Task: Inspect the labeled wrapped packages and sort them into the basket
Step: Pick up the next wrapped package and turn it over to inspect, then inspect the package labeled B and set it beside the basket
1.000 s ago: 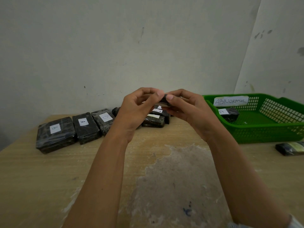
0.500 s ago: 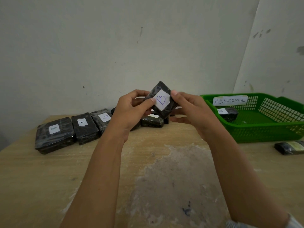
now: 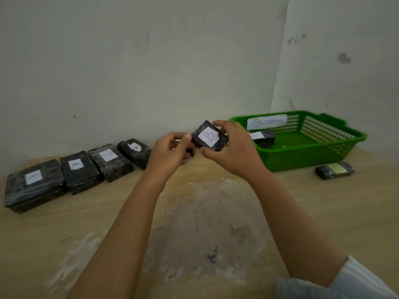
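Count: 7 wrapped packages for sure. That's the row of four (image 3: 79, 173) at left of frame, 1 held package (image 3: 208, 137) at centre, 1 basket package (image 3: 264, 138), and 1 loose package (image 3: 334, 170) on the bench (image 3: 216, 212) at right. Dark bit (image 3: 190, 152) between the hands could be an eighth, can't tell. 1 green basket (image 3: 313, 156), 1 paper sign (image 3: 267, 121). 2 hands: left hand (image 3: 170, 156), right hand (image 3: 233, 152).

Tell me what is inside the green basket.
One black wrapped package lies in the green basket, near its ABNORMAL label. The right hand covers its left end and that basket corner.

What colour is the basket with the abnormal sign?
The basket is green; head view shows it best.
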